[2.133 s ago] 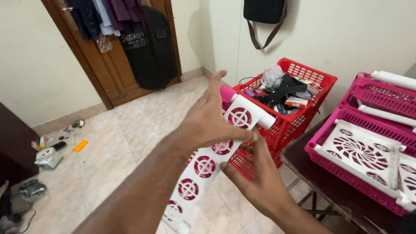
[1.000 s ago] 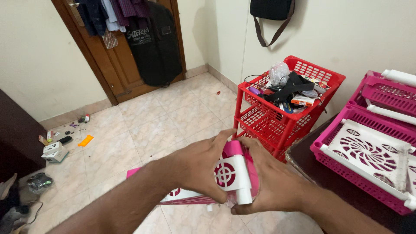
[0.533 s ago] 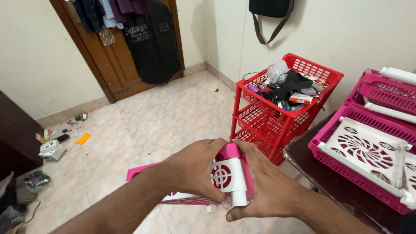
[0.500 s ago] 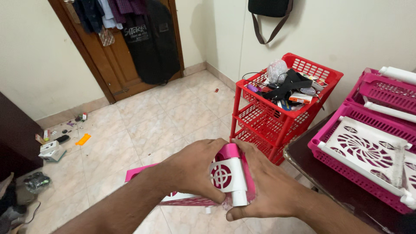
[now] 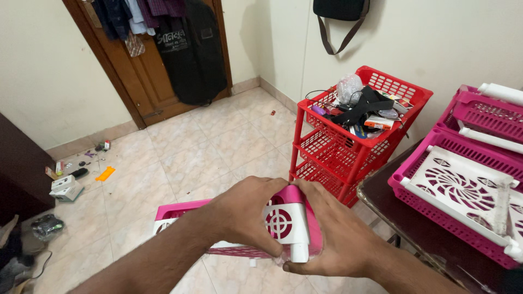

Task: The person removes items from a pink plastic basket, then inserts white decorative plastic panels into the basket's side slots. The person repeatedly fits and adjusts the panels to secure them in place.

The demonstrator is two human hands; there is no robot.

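Note:
Both of my hands clasp one corner of a pink plastic basket (image 5: 180, 212) with a white patterned side panel (image 5: 286, 222) held low over the tiled floor. My left hand (image 5: 245, 218) wraps the corner from the left. My right hand (image 5: 338, 234) grips it from the right, thumb under a white corner tube (image 5: 299, 251). The basket stretches left behind my left forearm, which hides its middle.
A red three-tier plastic rack (image 5: 354, 136) full of cables and small items stands by the wall. Pink baskets with white panels (image 5: 463, 190) lie on a dark table (image 5: 381, 201) at right. A wooden door (image 5: 147, 76) with hanging clothes, floor clutter (image 5: 68, 182) at left.
The white panel, earlier held up at chest height, came down with the pink basket. In the last half second the basket's left end has risen slightly into view; my hands keep their grip.

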